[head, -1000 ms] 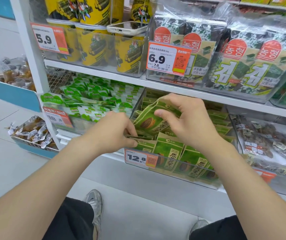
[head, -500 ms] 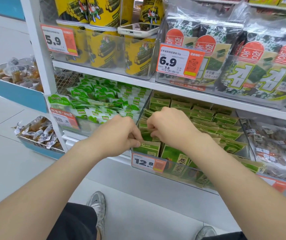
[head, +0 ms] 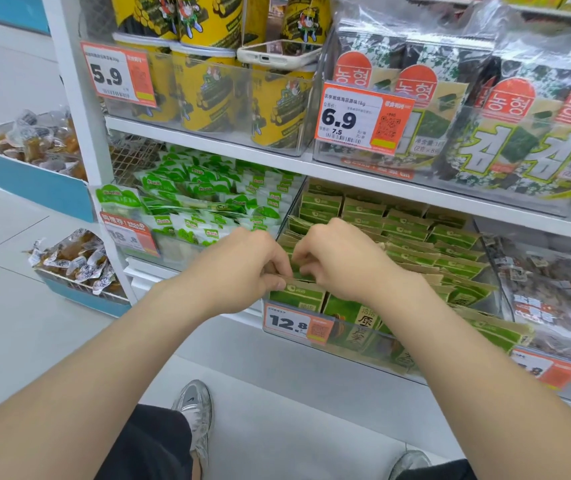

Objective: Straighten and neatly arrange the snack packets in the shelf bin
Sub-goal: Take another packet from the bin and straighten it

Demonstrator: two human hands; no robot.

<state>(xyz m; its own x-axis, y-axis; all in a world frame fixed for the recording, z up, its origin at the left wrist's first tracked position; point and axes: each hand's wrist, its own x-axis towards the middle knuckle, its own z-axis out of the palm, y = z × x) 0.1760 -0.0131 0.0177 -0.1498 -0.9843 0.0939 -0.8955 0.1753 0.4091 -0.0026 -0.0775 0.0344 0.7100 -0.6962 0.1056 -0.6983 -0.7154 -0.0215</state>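
Flat green-and-tan paper snack packets (head: 412, 233) stand in leaning rows inside the clear plastic shelf bin (head: 381, 353). The curled fingers of the left hand (head: 239, 268) and right hand (head: 339, 261) pinch the front packet (head: 296, 296) by its top edge.

We see matt, papery snack packets (head: 450, 237) in a clear, glossy plastic bin (head: 381, 353), crinkled shiny film around the seaweed packs (head: 519, 150) above, and smooth, faintly glossy floor tiles (head: 7, 306) below.

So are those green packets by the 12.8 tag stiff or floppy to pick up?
Probably semi-floppy: the green packets are thin flat pouches that lean on each other. Likely light, since the left hand and right hand pinch just their top edges.
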